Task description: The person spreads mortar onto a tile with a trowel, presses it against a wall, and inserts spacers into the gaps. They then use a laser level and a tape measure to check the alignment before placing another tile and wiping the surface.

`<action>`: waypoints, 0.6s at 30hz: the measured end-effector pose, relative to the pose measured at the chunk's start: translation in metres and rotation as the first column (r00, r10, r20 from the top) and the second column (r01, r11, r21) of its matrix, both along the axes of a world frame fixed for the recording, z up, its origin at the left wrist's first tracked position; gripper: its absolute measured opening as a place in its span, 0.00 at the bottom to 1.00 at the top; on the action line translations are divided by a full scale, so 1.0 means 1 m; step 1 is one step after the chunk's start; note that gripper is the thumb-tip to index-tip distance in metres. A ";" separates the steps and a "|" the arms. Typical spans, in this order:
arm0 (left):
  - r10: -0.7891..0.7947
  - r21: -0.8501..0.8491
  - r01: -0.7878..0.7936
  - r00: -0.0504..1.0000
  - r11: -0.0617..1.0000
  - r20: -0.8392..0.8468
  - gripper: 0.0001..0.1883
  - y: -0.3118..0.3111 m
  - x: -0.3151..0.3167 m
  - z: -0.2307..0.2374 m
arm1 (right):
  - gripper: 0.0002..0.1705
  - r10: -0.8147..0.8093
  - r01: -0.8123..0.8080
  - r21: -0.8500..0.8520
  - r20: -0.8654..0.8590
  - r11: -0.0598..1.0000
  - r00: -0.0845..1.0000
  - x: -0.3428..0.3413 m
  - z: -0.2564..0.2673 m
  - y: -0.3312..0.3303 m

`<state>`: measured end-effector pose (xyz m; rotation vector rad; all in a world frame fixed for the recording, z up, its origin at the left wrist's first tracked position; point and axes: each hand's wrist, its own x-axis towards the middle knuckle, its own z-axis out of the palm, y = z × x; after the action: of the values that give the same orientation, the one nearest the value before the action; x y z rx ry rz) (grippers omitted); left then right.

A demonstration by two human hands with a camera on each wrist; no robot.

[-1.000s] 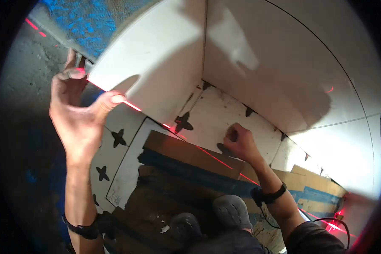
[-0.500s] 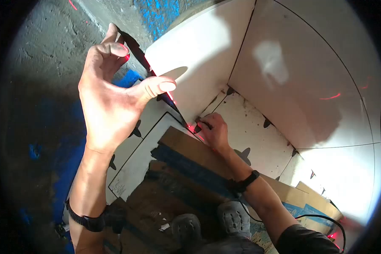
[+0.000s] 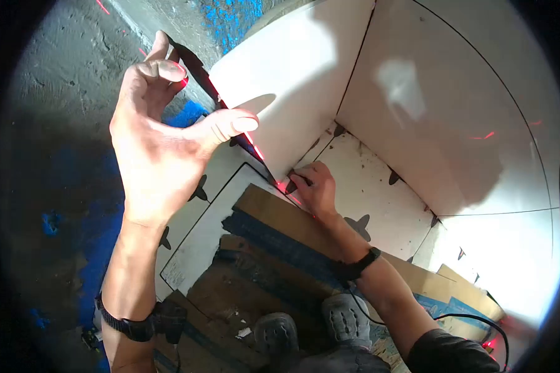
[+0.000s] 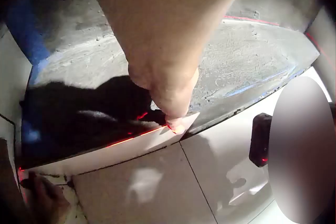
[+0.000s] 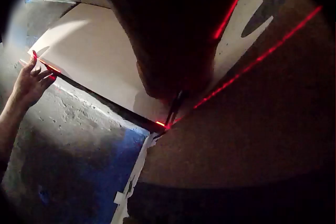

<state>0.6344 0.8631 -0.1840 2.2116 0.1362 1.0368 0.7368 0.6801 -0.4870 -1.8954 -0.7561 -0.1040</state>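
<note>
In the head view my left hand point(image 3: 158, 149) is at the outer edge of an upright white tile point(image 3: 283, 78), thumb on one side and bent fingers on the other. The right wrist view also shows this left hand point(image 5: 32, 85) gripping the tile's far end point(image 5: 94, 40). My right hand point(image 3: 317, 189) pinches a small dark piece point(image 3: 292, 184) at the tile's bottom corner, where red laser light falls. A thin dark strip point(image 5: 176, 109) shows below the right hand point(image 5: 173, 71) in its wrist view; its fingertips there are in deep shadow.
Dark cross-shaped spacers point(image 3: 359, 227) sit in the white floor tiles' joints. Taped brown cardboard point(image 3: 280, 214) covers floor near the person's shoes point(image 3: 348, 317). A large tiled wall point(image 3: 454, 137) stands right; rough grey surface point(image 3: 68, 81) lies left. A cable point(image 3: 473, 316) runs by the right arm.
My right hand has moved left across the floor tiles to the upright tile's bottom corner. The head view has shifted; my left hand remains at the tile's edge.
</note>
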 end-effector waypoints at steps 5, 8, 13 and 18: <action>-0.009 0.003 0.009 1.000 1.000 0.018 0.43 -0.001 0.002 0.000 | 0.08 -0.032 0.033 -0.019 0.057 0.999 0.998 -0.002 0.001 0.002; 0.002 -0.012 -0.002 1.000 1.000 0.010 0.44 -0.002 0.001 0.001 | 0.08 -0.027 0.030 -0.053 0.064 0.998 0.998 -0.001 0.003 0.003; -0.023 -0.010 0.023 1.000 1.000 0.016 0.42 0.000 0.002 -0.001 | 0.08 -0.036 0.044 -0.112 0.065 0.993 0.997 -0.003 0.008 0.005; -0.031 0.017 0.031 0.999 0.999 0.017 0.41 0.002 0.003 -0.001 | 0.07 -0.037 0.039 -0.112 0.022 0.993 0.999 -0.004 0.007 0.008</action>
<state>0.6369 0.8647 -0.1853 2.2125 0.0854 1.0432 0.7324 0.6880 -0.4804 -2.0187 -0.7529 -0.1057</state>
